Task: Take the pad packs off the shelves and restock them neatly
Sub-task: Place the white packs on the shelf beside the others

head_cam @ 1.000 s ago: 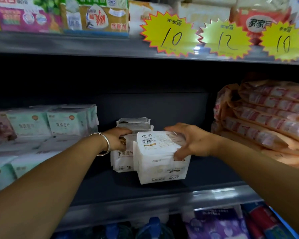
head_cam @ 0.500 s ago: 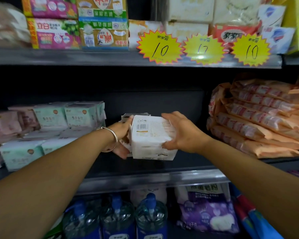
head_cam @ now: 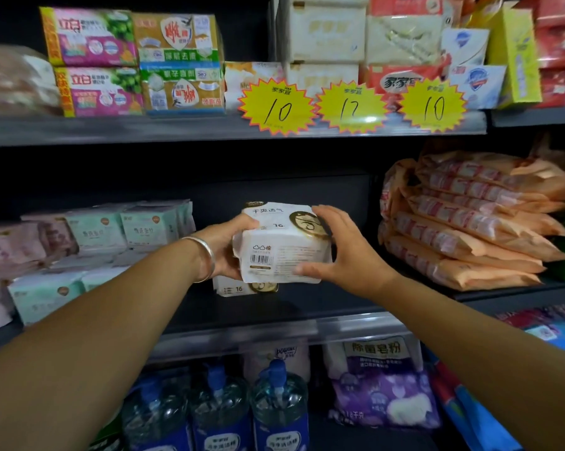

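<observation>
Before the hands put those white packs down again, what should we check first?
1. Left hand grips the white packs: ok.
2. Right hand grips the other side: ok.
3. Packs lifted off the middle shelf: ok.
4. Another white pack remains on the shelf below them: ok, watch it.
5. Orange packs sit apart to the right: ok.
6. How many packs are held: cannot tell.

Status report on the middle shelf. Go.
Both hands gripping: left hand and right hand on the white pad packs. Stack lifted; one white pack left on the shelf. Nothing in the way.
</observation>
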